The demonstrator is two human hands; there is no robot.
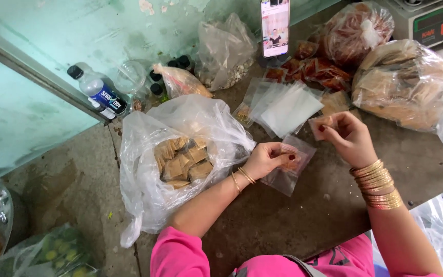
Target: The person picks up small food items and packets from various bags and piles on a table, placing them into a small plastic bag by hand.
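I see my left hand on a small clear zip pouch, with the big clear plastic bag of tan paper packets to its left. My right hand is right of the pouch, and a stack of flat clear pouches lies behind both.

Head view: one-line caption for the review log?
Left hand presses a small clear pouch to the table; right hand pinches a packet.

grey table under snack bags, pouches
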